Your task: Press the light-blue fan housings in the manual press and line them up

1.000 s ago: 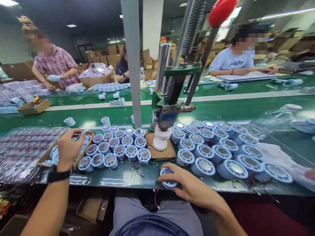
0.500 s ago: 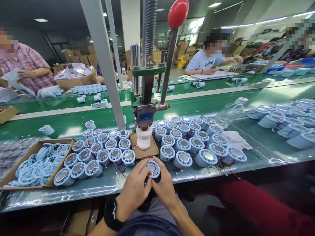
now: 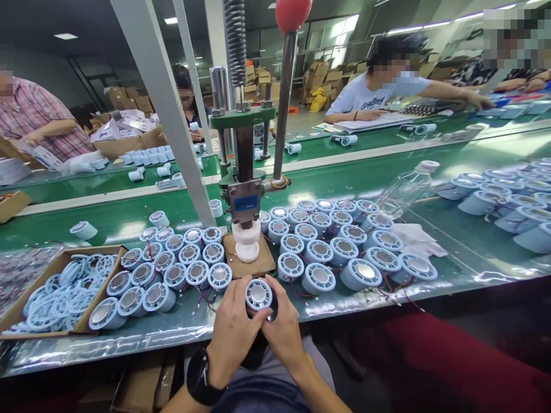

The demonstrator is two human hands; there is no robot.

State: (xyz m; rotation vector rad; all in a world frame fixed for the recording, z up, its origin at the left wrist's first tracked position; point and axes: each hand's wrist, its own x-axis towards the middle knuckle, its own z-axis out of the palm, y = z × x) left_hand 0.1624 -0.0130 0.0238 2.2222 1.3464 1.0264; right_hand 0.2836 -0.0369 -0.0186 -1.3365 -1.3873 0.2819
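Note:
Between both hands, at the bench's front edge, is a round light-blue housing with a silver disc in its slotted ring face, tipped up toward me. My left hand is closed round its left side, the thumb at the near rim. My right hand wraps the right side, its thumb also at the near edge. The housing's lower body is hidden by the hands. Just beyond stands a hand press with a white plastic head over a brown cardboard pad.
Similar blue housings with thin wires crowd both sides of the press. A cardboard box of blue rings lies left. A clear bottle leans beside a white tissue. The press lever rises overhead. Several people work across the green conveyor.
The housing has shifted slightly left and up in both hands. My left fingers have moved from its face to its side. The camera view has shifted a little; a co-worker's arm now reaches right.

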